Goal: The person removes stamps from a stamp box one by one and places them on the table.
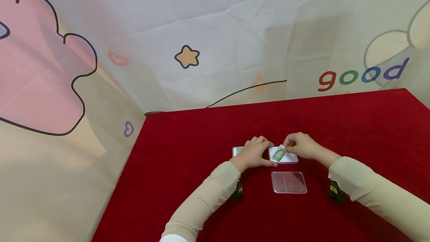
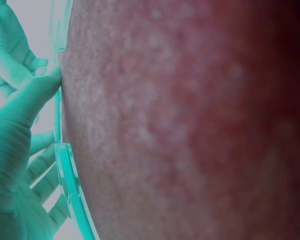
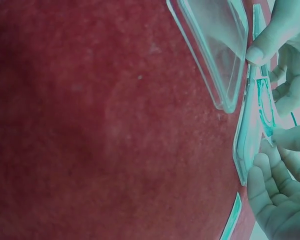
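A small green-printed paper piece like a stamp (image 1: 279, 154) is pinched at its upper right corner by my right hand (image 1: 304, 146). It lies tilted over a white-faced clear plastic case (image 1: 291, 158). My left hand (image 1: 252, 154) holds the left end of this case, thumb at the near edge and forefinger at the far edge. In the right wrist view the stamp (image 3: 265, 102) stands in the right fingertips, and the left thumb touches the case end. A second case with a green piece (image 1: 237, 150) sits partly hidden behind the left hand.
A clear plastic lid (image 1: 289, 182) lies on the red cloth (image 1: 188, 152) just in front of the white-faced case. Dark wrist devices (image 1: 336, 191) hang below both sleeves. A printed backdrop (image 1: 235, 47) rises behind the table's far edge.
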### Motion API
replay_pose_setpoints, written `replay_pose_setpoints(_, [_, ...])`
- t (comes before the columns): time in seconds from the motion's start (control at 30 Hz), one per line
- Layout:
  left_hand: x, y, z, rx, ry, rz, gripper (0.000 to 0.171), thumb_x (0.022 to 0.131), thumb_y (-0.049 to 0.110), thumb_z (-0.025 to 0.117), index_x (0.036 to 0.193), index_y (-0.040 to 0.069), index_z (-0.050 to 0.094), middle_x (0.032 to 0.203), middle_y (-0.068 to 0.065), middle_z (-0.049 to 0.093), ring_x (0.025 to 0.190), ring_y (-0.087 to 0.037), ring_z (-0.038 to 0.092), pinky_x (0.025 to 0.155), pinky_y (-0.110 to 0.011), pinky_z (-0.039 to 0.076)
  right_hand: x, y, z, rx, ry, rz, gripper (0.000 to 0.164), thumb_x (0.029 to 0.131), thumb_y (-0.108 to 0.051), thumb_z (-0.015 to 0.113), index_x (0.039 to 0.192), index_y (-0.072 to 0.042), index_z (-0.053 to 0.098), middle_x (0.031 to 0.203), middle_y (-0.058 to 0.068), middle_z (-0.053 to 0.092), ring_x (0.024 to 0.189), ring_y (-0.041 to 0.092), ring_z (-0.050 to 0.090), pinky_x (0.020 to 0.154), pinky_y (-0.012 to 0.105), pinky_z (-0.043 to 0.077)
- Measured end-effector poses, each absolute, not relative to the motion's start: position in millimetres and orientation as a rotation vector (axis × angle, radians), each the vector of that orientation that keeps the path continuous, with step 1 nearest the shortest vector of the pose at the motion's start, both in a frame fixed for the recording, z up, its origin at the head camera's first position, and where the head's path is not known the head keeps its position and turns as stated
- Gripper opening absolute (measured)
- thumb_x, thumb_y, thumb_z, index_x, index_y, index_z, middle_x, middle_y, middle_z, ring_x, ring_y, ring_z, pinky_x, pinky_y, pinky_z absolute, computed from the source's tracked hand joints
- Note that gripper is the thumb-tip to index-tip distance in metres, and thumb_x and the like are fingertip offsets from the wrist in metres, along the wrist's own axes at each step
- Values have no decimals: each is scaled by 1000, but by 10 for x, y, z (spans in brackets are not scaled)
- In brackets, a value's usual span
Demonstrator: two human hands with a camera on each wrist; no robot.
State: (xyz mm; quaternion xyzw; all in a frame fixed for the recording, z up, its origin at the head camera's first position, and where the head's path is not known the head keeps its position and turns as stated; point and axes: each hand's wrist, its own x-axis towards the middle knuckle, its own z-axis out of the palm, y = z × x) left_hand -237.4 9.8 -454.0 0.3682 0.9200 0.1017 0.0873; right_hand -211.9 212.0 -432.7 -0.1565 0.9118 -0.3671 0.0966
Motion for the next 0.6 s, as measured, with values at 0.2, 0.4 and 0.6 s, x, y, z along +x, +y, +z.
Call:
replay_pose_setpoints(0.2, [-2371,104,-4546,1093,2742,302,64,79,53,70,131,18,56,126,1,52,113,-15,45,89,-26,37,-2091,2135,-4327,-446,2703,-1113,5,84,-3,64,84,1,66,77,6,65,66,13,49,56,26,42])
replay_pose_setpoints(0.4, [-2366,106,-4542,1094,2745,307,64,79,53,71,131,18,56,126,2,52,112,-14,45,89,-26,37,-2082,2157,-4343,-423,2660,-1166,6,84,-4,64,85,2,65,76,4,64,66,12,48,55,24,41])
replay_pose_setpoints(0.6, [-2358,108,-4522,1088,2744,305,64,79,53,71,131,18,56,126,2,52,111,-14,45,89,-26,37,-2074,2180,-4339,-355,2555,-1272,9,86,-3,62,88,6,63,72,2,61,67,11,53,57,24,47])
